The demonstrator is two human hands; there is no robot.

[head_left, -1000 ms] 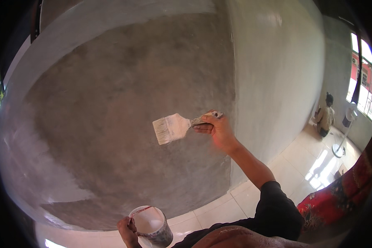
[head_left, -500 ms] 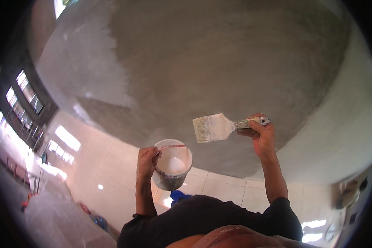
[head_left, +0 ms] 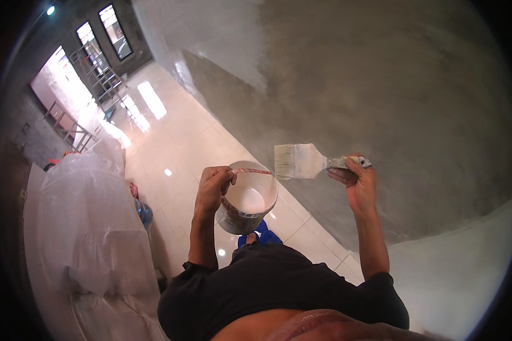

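Observation:
A wide paintbrush [head_left: 307, 161], its ferrule coated in white, lies level in the grip of my right hand [head_left: 355, 177], bristles pointing left. Those bristles are just beyond the right rim of a paint bucket [head_left: 242, 220]; whether they touch it I cannot tell. My left hand [head_left: 215, 184] is closed on the bucket's red-and-white handle, and the bucket hangs in front of me, tilted a little. White paint [head_left: 250, 200] covers its bottom. Behind the brush rises a grey plastered wall [head_left: 370, 96], with a paler coated patch [head_left: 222, 40] to its upper left.
Furniture under clear plastic sheeting [head_left: 96, 199] stands at the left, with a blue water bottle [head_left: 144, 213] beside it. Shiny tiles [head_left: 182, 142] cover the floor. Farther off are a metal ladder [head_left: 105, 79], a bright doorway and narrow windows [head_left: 115, 31]. A foot in a blue slipper [head_left: 261, 232] shows below the bucket.
My view has swung left, bringing in more of the room and the covered furniture. The bucket and brush are nearer each other now, both still held.

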